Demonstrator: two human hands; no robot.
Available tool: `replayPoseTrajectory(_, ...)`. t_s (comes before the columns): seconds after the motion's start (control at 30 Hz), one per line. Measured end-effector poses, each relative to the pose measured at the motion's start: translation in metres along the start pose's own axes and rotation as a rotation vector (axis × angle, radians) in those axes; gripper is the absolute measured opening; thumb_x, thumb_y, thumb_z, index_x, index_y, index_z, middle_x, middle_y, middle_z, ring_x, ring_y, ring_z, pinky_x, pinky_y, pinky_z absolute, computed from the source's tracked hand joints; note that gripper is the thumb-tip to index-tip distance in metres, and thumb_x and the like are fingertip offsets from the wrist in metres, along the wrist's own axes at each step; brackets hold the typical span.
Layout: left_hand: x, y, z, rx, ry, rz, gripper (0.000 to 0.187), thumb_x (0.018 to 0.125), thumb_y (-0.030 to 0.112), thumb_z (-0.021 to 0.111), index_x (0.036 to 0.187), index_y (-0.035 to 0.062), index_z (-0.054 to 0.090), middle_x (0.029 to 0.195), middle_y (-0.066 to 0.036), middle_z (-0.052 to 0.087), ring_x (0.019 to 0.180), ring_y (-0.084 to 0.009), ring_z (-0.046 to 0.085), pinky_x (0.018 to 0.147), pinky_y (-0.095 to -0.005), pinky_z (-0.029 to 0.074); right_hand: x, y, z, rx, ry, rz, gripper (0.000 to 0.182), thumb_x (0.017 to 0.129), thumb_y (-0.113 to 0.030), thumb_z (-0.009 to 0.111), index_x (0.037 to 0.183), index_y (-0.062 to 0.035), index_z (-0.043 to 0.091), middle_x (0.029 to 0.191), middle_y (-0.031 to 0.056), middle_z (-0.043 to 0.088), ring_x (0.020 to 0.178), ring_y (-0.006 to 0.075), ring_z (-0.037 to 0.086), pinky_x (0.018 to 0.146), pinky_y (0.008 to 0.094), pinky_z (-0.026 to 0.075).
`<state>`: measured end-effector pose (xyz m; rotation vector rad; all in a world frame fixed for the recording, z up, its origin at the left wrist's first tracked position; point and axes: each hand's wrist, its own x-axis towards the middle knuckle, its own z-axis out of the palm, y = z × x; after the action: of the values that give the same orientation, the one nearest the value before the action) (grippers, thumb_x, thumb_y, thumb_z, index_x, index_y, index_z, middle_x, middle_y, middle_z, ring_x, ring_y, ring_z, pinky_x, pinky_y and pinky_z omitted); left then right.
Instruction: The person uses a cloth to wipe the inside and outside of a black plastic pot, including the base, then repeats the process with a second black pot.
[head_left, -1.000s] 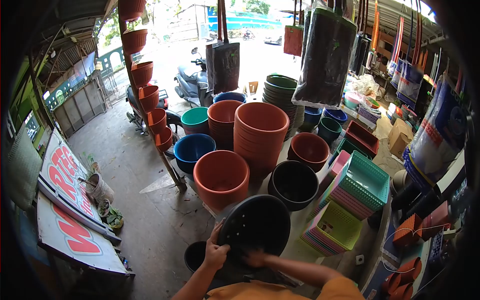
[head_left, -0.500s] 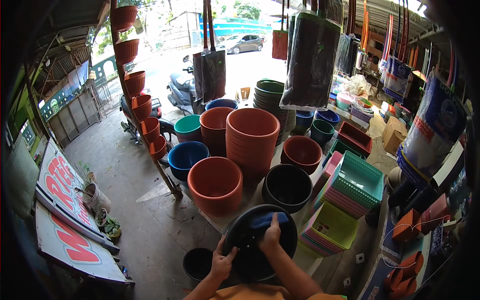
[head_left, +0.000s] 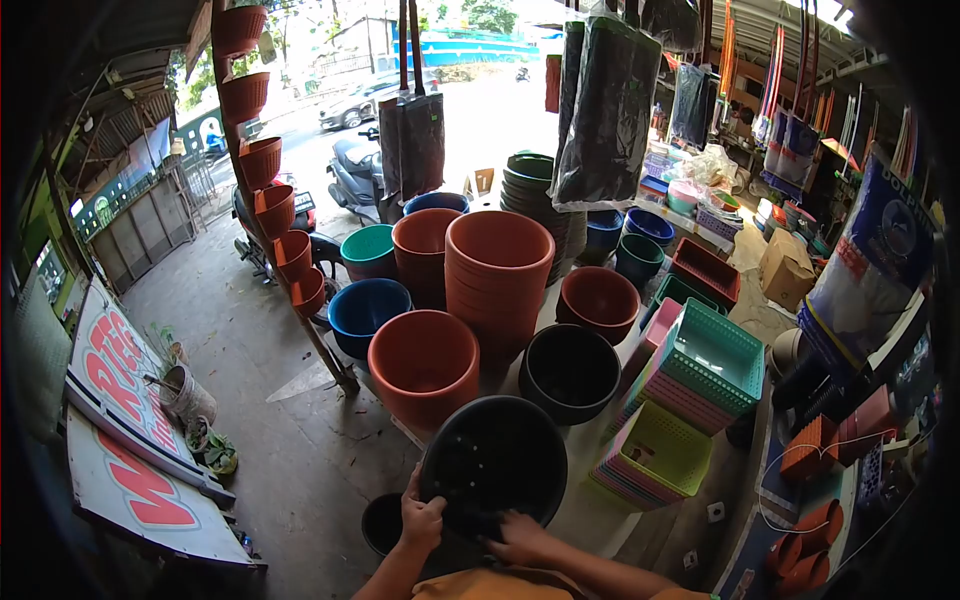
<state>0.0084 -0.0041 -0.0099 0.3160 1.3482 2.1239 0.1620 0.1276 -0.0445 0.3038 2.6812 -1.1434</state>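
While both hands grip the black plastic pot point(head_left: 495, 462), tilted with its holed inside facing up, steady support at the near rim seems wise. Left hand point(head_left: 421, 520) curls closed over the rim's left edge; right hand point(head_left: 520, 537) presses at the lower edge, above a smaller black pot point(head_left: 382, 522) on the floor.

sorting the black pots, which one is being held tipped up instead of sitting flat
The black pot nearest the camera, gripped by the left hand and right hand, its holed inside facing the camera. The other black pot sits upright behind it.
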Motion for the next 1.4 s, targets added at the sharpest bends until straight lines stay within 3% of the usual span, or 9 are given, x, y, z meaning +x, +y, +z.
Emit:
replayPoseTrajectory(0.17, -0.007, -0.001, -0.009, 0.039, -0.031, 0.032, 0.073, 0.07, -0.015, 0.047, 0.142, -0.0044, 0.039, 0.131, -0.011, 0.056, 0.118, -0.0175, 0.056, 0.102, -0.0266, 0.04, -0.026, 0.043, -0.027, -0.658, 0.054, 0.238, 0.075, 0.076, -0.052, 0.068, 0.135, -0.009, 0.052, 0.154, 0.0261, 0.022, 0.132, 0.0439, 0.036, 0.106, 0.0562, 0.03)
replayPoseTrajectory(0.23, -0.01, 0.007, -0.007, 0.0, -0.046, 0.011, 0.075, 0.07, -0.015, 0.047, 0.143, -0.0028, 0.038, 0.13, -0.011, 0.056, 0.116, -0.0177, 0.057, 0.1, -0.0265, 0.042, -0.026, 0.052, -0.048, -0.747, 0.527, 0.21, 0.083, 0.069, -0.043, 0.074, 0.14, -0.0113, 0.044, 0.158, 0.025, 0.01, 0.134, 0.0473, 0.032, 0.107, 0.06, 0.026)
replayPoseTrajectory(0.47, -0.015, 0.007, -0.009, -0.031, -0.148, -0.184, 0.077, 0.07, -0.016, 0.049, 0.144, -0.0003, 0.038, 0.126, -0.011, 0.059, 0.106, -0.0198, 0.063, 0.093, -0.0307, 0.05, 0.038, 0.095, -0.082, -0.355, 0.767, -0.091, 0.079, 0.069, -0.021, 0.069, 0.142, -0.0161, 0.039, 0.155, 0.0242, 0.021, 0.14, 0.0467, 0.025, 0.113, 0.0578, 0.021)
replayPoseTrajectory(0.63, -0.009, -0.003, -0.003, 0.015, -0.17, -0.201, 0.073, 0.07, -0.015, 0.054, 0.141, -0.0002, 0.042, 0.123, -0.012, 0.06, 0.107, -0.0231, 0.063, 0.093, -0.0341, 0.052, 0.061, -0.004, -0.091, -0.539, 0.634, -0.306, 0.081, 0.074, -0.025, 0.067, 0.149, -0.0245, 0.035, 0.157, 0.0154, 0.024, 0.142, 0.0434, 0.026, 0.115, 0.0548, 0.021)
replayPoseTrajectory(0.8, -0.011, 0.023, 0.007, -0.608, -0.077, -0.312, 0.053, 0.094, 0.034, 0.047, 0.136, 0.0018, 0.048, 0.129, -0.015, 0.057, 0.114, -0.0279, 0.059, 0.098, -0.0402, 0.048, 0.054, -0.05, -0.047, -0.279, 0.393, -0.477, 0.091, 0.072, -0.012, 0.064, 0.153, -0.0233, 0.026, 0.16, 0.0197, 0.013, 0.145, 0.0456, 0.014, 0.114, 0.059, 0.023)
replayPoseTrajectory(0.9, -0.011, 0.03, 0.007, -0.347, 0.052, -0.295, 0.065, 0.097, 0.051, 0.029, 0.134, 0.0009, 0.049, 0.129, -0.015, 0.057, 0.112, -0.028, 0.06, 0.099, -0.0418, 0.046, 0.046, -0.055, -0.01, 0.115, 0.212, -0.464, 0.095, 0.07, -0.008, 0.063, 0.155, -0.0235, 0.022, 0.16, 0.0209, 0.012, 0.145, 0.044, 0.016, 0.113, 0.0567, 0.028)
replayPoseTrajectory(1.07, 0.007, 0.033, 0.004, -0.22, 0.05, 0.014, 0.046, 0.094, 0.025, 0.052, 0.131, -0.0016, 0.051, 0.122, -0.015, 0.061, 0.109, -0.0257, 0.062, 0.098, -0.0374, 0.047, 0.021, -0.042, 0.008, 0.354, -0.02, -0.37, 0.098, 0.07, -0.005, 0.064, 0.155, -0.0221, 0.019, 0.159, 0.0209, 0.016, 0.141, 0.0394, 0.031, 0.11, 0.0544, 0.032)
replayPoseTrajectory(1.2, 0.015, 0.034, -0.007, -0.2, 0.027, 0.089, 0.055, 0.076, -0.013, 0.057, 0.13, -0.0049, 0.05, 0.119, -0.015, 0.063, 0.108, -0.0241, 0.063, 0.098, -0.0324, 0.048, -0.014, -0.017, 0.001, -0.221, 0.179, -0.502, 0.089, 0.073, -0.016, 0.068, 0.151, -0.0194, 0.028, 0.154, 0.0139, 0.031, 0.13, 0.0328, 0.047, 0.108, 0.0488, 0.034)
replayPoseTrajectory(1.4, 0.023, 0.052, -0.028, -0.302, -0.095, -0.114, 0.056, 0.074, -0.012, 0.053, 0.129, -0.0074, 0.049, 0.118, -0.019, 0.063, 0.111, -0.0283, 0.062, 0.105, -0.0413, 0.043, -0.034, 0.046, -0.022, -0.6, 0.447, -0.562, 0.055, 0.083, -0.023, 0.057, 0.137, -0.0199, 0.049, 0.127, 0.002, 0.06, 0.117, 0.0211, 0.056, 0.102, 0.0413, 0.038)
